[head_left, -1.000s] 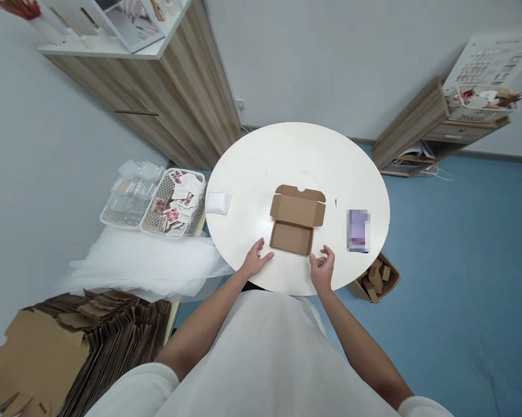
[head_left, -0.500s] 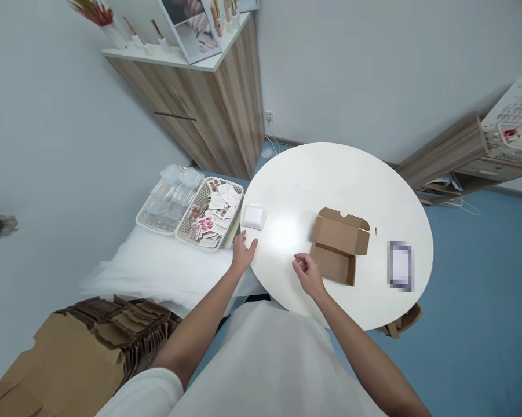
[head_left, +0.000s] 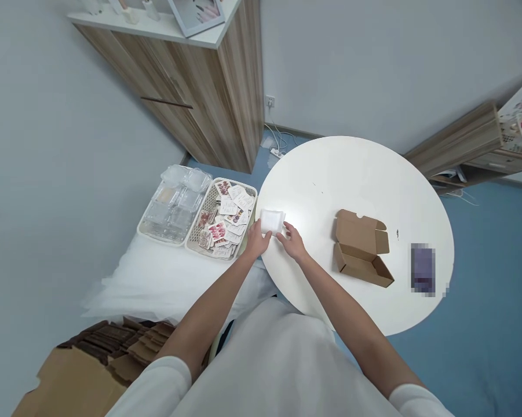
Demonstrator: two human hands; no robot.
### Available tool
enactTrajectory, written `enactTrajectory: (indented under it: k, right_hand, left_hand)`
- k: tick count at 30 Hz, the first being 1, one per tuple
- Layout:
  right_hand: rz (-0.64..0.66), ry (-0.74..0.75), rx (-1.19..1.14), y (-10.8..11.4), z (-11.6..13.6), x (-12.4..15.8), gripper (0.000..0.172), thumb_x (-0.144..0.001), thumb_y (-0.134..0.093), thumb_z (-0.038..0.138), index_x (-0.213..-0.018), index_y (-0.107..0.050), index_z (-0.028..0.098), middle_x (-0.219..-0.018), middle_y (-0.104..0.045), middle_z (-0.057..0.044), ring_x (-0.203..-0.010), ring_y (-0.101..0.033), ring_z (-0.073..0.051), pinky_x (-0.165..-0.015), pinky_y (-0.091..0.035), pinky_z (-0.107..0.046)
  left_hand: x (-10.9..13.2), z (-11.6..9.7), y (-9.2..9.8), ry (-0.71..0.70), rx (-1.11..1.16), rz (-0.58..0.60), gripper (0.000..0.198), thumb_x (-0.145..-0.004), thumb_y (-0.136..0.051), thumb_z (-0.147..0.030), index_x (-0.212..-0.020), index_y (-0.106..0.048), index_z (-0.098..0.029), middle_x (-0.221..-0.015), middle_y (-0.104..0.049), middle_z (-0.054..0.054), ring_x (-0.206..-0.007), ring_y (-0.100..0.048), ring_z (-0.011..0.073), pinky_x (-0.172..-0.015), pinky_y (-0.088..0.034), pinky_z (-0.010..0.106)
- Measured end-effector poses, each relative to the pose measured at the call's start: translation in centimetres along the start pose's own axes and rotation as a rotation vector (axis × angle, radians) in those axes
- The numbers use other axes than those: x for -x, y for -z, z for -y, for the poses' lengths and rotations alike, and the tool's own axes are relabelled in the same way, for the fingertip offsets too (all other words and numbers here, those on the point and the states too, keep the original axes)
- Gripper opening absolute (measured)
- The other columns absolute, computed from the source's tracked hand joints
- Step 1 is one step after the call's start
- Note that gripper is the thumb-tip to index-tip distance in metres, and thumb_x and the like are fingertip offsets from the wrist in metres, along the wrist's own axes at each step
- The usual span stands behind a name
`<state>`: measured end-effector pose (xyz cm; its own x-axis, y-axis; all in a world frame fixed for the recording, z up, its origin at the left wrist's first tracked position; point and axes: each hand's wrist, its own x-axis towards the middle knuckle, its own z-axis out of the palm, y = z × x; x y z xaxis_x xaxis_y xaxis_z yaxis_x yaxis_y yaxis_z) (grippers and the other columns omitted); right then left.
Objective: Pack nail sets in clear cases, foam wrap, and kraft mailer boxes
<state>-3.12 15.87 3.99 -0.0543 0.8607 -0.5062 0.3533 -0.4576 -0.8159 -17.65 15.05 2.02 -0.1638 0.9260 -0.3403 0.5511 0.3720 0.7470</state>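
Note:
A small white foam-wrapped packet (head_left: 272,222) is at the left edge of the round white table. My left hand (head_left: 256,239) grips its left side, with the thumb along the near edge. On the opposite side, my right hand (head_left: 292,241) has its fingers at the right edge and its thumb in front. Whether the packet is lifted or still rests on the tabletop, I cannot tell. To the right of my right hand, a brown cardboard box (head_left: 360,269) sits with its lid folded back, and nothing shows inside it.
The round table (head_left: 321,168) fills the middle. Left of it stand a basket of printed cards (head_left: 191,234) and a basket of clear plastic cases (head_left: 141,223). Flattened cardboard boxes (head_left: 73,382) are stacked at lower left. A blurred purple object (head_left: 423,269) lies on the table's right side.
Both hands have come to the white packet and now grip its sides; my right hand moved left from beside the box. The cardboard box has turned slightly. The view has shifted.

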Motion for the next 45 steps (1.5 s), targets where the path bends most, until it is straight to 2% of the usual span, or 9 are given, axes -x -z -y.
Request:
enactTrajectory:
  k: [7, 11, 15, 21, 27, 30, 35, 40, 45]
  right_hand:
    - [-0.089, -0.066, -0.074, -1.2, -0.6, -0.4, 0.059, -0.063, -0.063, 0.04, -0.117, -0.048, 0.021, -0.124, -0.048, -0.008, -0.114, -0.043, -0.022, -0.094, -0.035, -0.034]
    - [-0.117, -0.161, -0.246, -1.7, -0.4, -0.4, 0.05, -0.065, -0.059, 0.036, -0.112, -0.05, 0.021, -0.122, -0.05, -0.008, -0.112, -0.046, -0.022, -0.089, -0.041, -0.033]
    - [-0.193, -0.286, -0.417, -2.5, 0.2, -0.8, 0.045, -0.068, -0.055, 0.034, -0.11, -0.05, 0.021, -0.115, -0.055, -0.009, -0.098, -0.056, -0.021, -0.077, -0.049, -0.032]
    - [-0.267, -0.362, -0.439, -2.3, -0.1, -1.7, 0.035, -0.066, -0.057, 0.037, -0.096, -0.055, 0.019, -0.107, -0.058, -0.009, -0.088, -0.058, -0.019, -0.067, -0.051, -0.03]
    - [-0.283, -0.372, -0.418, -1.0, -0.5, -2.1, 0.052, -0.06, -0.065, 0.037, -0.107, -0.05, 0.02, -0.106, -0.059, -0.009, -0.082, -0.061, -0.02, -0.06, -0.05, -0.029]
    - [-0.242, -0.385, -0.435, -0.5, -0.7, -1.9, 0.05, -0.062, -0.064, 0.037, -0.108, -0.051, 0.02, -0.104, -0.061, -0.009, -0.079, -0.061, -0.019, -0.059, -0.049, -0.028]
    - [-0.158, -0.274, -0.461, 0.5, -0.5, -1.1, 0.031, -0.066, -0.059, 0.032, -0.094, -0.061, 0.018, -0.096, -0.065, -0.006, -0.082, -0.06, -0.019, -0.068, -0.048, -0.029]
    - [-0.14, -0.088, -0.371, 2.1, 0.4, 0.1, 0.032, -0.07, -0.052, 0.032, -0.098, -0.062, 0.021, -0.1, -0.064, -0.002, -0.09, -0.057, -0.018, -0.077, -0.044, -0.03]
    - [-0.096, -0.004, -0.187, 4.4, 0.7, 1.3, 0.036, -0.071, -0.051, 0.033, -0.104, -0.059, 0.022, -0.097, -0.062, -0.002, -0.082, -0.057, -0.016, -0.073, -0.044, -0.029]
  left_hand:
    - [-0.5, 0.4, -0.3, -0.14, -0.006, -0.013, 0.052, -0.076, -0.053, -0.029, -0.125, -0.04, -0.017, -0.129, -0.041, 0.013, -0.125, -0.03, 0.0262, -0.104, -0.02, 0.04]
    - [-0.9, -0.4, 0.3, -0.051, 0.1, 0.0, 0.047, -0.074, -0.056, -0.029, -0.119, -0.047, -0.017, -0.124, -0.045, 0.012, -0.118, -0.039, 0.0261, -0.101, -0.027, 0.039]
    - [-1.7, -1.3, 0.7, -0.017, 0.147, 0.004, 0.037, -0.072, -0.058, -0.027, -0.108, -0.054, -0.018, -0.117, -0.05, 0.011, -0.112, -0.045, 0.0252, -0.096, -0.032, 0.037]
    - [-3.3, -1.3, 0.7, 0.077, 0.307, 0.081, 0.015, -0.072, -0.056, -0.024, -0.086, -0.056, -0.018, -0.094, -0.061, 0.007, -0.088, -0.057, 0.0203, -0.081, -0.043, 0.036]
    - [-2.7, -1.0, 0.7, 0.306, 0.594, 0.082, 0.04, -0.067, -0.064, -0.022, -0.102, -0.045, -0.018, -0.101, -0.058, 0.011, -0.08, -0.059, 0.016, -0.066, -0.048, 0.03]
    - [-2.1, -1.0, 0.7, 0.374, 0.736, 0.109, 0.044, -0.067, -0.066, -0.023, -0.105, -0.045, -0.018, -0.107, -0.056, 0.012, -0.085, -0.059, 0.0166, -0.066, -0.049, 0.029]
    - [-1.2, -0.9, 0.6, 0.393, 0.908, 0.256, 0.043, -0.068, -0.066, -0.022, -0.107, -0.049, -0.019, -0.107, -0.057, 0.01, -0.089, -0.058, 0.0168, -0.07, -0.049, 0.029]
    - [-0.2, -1.2, 0.3, 0.314, 0.948, 0.423, 0.042, -0.063, -0.068, -0.018, -0.103, -0.055, -0.019, -0.1, -0.06, 0.008, -0.088, -0.059, 0.0164, -0.075, -0.048, 0.031]
    - [1.0, -2.1, -0.4, 0.249, 0.896, 0.398, 0.038, -0.064, -0.068, -0.026, -0.099, -0.056, -0.02, -0.096, -0.061, 0.006, -0.086, -0.058, 0.0156, -0.075, -0.047, 0.031]
